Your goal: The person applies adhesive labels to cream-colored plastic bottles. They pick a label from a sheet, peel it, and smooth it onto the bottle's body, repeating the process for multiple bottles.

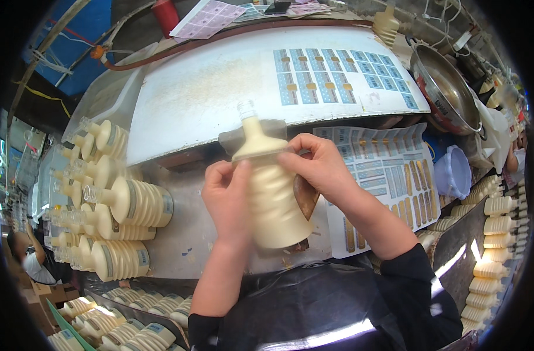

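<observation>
A cream-coloured bottle [274,205] with a wavy ribbed body and a clear threaded neck leans away from me, in front of the white board. Across its shoulder lies a thin see-through strip [261,155]. My left hand [225,190] is closed, thumb against fingers, at the strip's left end. At the right end my right hand [315,161] pinches the strip, its thumb near the bottle's shoulder. Behind the neck shows a greyish patch [232,142] that I cannot make out. A brown piece [305,198] sits partly hidden behind the bottle.
Several similar bottles [135,202] lie stacked at left; more fill trays below and at right. Blue-and-gold label sheets [313,76] lie on the white board [202,76], and another label sheet [384,181] hangs at its right. Beyond stand a purple bucket [452,171] and a metal pan [445,82].
</observation>
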Demonstrator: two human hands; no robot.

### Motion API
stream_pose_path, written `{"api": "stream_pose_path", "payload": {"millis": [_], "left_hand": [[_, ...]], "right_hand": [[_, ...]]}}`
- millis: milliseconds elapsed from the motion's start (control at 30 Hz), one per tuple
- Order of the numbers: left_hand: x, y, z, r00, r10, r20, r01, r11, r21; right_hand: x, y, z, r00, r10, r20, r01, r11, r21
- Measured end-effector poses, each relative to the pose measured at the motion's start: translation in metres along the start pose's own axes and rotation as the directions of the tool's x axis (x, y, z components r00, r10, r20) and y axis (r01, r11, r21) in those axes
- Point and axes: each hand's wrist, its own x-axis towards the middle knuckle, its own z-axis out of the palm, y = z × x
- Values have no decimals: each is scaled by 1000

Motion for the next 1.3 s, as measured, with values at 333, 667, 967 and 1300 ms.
{"api": "stream_pose_path", "payload": {"millis": [333,667,967,1300], "left_hand": [[2,-7,-4,1000,-30,-1,30,999,32],[1,-5,-1,999,-33,-32,30,996,-82],[0,-6,-2,998,-35,-44,29,992,-125],[2,-12,-6,999,-23,-33,18,992,-123]], "right_hand": [[7,11,0,997,-65,-52,61,995,-76],[9,13,3,994,-59,-94,53,996,-67],[8,13,3,991,-93,-98,84,992,-90],[9,14,4,990,-90,-107,81,993,-83]]}}
